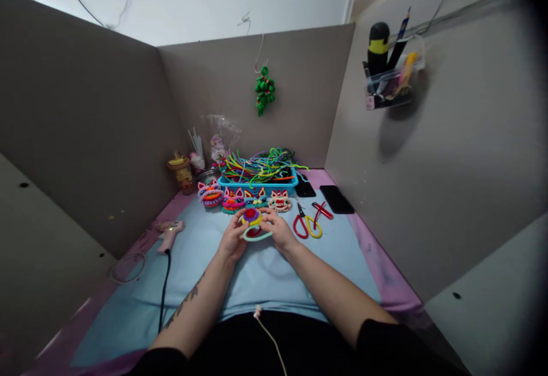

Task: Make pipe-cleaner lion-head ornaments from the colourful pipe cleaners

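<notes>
Red, purple and yellow in fuzzy rings: one small round piece (252,216), which I have mid-view, just above the cloth or resting on it, I cannot tell which. Left hand (233,233): part-closed, fingers curled, gripping its near side. Right hand (277,229): likewise half-curled, fingertips at its opposite edge. One pale mint strip (257,238), soft, bowed, lies across the front between both hands; I cannot tell which pinches it. The fingers hide part of the round piece from me. Beneath: pale blue cloth (201,279), creased. Beyond: four fuzzy animal faces (210,194), multicoloured, eared, in a row between the hands and a blue plastic tray (280,189) heaped with bendy fuzzy stems (257,166). To the right: scissors (302,215), one loop red, one yellow; a red-handled tool (324,210); a flat black phone (337,199). To the left: a pink glue gun (170,237), black-corded. Behind: grey partition (205,85), with a green bobbled ornament (265,89) hanging.
</notes>
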The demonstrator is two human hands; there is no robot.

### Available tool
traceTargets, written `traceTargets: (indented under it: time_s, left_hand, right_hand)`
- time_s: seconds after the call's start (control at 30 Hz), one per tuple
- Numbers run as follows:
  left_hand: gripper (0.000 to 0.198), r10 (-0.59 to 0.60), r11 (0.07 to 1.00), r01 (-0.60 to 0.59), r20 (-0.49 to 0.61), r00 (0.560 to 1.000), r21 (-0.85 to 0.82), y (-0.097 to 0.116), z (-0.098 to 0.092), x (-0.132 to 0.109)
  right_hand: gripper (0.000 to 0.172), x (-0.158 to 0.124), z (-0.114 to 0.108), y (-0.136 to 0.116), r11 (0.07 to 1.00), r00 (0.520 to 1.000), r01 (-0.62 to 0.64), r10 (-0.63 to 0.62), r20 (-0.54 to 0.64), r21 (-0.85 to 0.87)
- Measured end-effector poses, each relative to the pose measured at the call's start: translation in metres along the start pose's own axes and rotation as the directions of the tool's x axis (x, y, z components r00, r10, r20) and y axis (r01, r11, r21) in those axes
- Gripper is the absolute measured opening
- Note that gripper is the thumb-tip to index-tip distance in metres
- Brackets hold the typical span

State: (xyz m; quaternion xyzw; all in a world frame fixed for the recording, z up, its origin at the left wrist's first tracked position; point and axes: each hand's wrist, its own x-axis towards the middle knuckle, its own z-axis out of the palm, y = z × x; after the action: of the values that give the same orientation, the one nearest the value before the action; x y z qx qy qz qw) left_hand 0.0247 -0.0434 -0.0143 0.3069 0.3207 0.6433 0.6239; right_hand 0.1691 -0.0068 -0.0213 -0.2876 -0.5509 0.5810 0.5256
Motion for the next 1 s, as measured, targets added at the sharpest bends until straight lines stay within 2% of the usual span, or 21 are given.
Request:
traceTargets:
  time_s: [0.27,0.47,0.57,0.63,0.7,0.77,0.8,0.87,0.93,1.0]
  left_hand:
    - [0.057,0.096,0.994,-0.093,-0.052,0.994,0.056,-0.002,0.004,-0.001]
    - [0.059,0.148,0.985,-0.148,0.006,0.989,0.092,-0.004,0.009,-0.004]
    - [0.062,0.220,0.971,-0.217,-0.017,0.975,0.104,-0.002,0.011,-0.004]
    - [0.063,0.279,0.957,-0.272,-0.057,0.959,0.103,-0.001,0.012,-0.004]
    - [0.064,0.323,0.943,-0.311,-0.101,0.941,0.116,0.000,0.012,-0.003]
    - [0.064,0.355,0.930,-0.335,-0.137,0.925,0.150,0.000,0.012,-0.002]
    - [0.064,0.371,0.922,-0.345,-0.146,0.917,0.173,0.000,0.012,-0.002]
    - [0.064,0.397,0.905,-0.362,-0.142,0.907,0.222,-0.003,0.011,-0.001]
    - [0.064,0.412,0.890,-0.369,-0.123,0.903,0.266,-0.005,0.011,-0.001]
    - [0.063,0.427,0.875,-0.380,-0.108,0.898,0.301,-0.006,0.011,-0.001]
  right_hand:
    - [0.023,0.000,0.002,-0.005,0.996,0.994,-0.012,0.003,-0.105,-0.086]
    - [0.027,0.002,0.004,-0.002,1.000,0.996,0.009,-0.011,-0.084,-0.026]
    - [0.022,0.000,0.003,-0.003,0.992,0.989,0.035,-0.052,-0.138,-0.120]
    - [0.017,-0.003,0.004,-0.006,0.965,0.974,0.095,-0.140,-0.175,-0.242]
    - [0.027,-0.008,0.007,-0.009,0.935,0.964,0.154,-0.213,-0.160,-0.321]
    - [0.038,-0.012,0.012,-0.012,0.942,0.976,0.174,-0.205,-0.079,-0.288]
    - [0.037,-0.013,0.015,-0.013,0.954,0.982,0.169,-0.184,-0.036,-0.249]
    - [0.023,-0.013,0.019,-0.015,0.970,0.987,0.156,-0.158,0.003,-0.188]
    - [0.013,-0.013,0.020,-0.017,0.970,0.985,0.164,-0.171,-0.026,-0.181]
    - [0.012,-0.013,0.019,-0.020,0.960,0.977,0.191,-0.206,-0.056,-0.204]
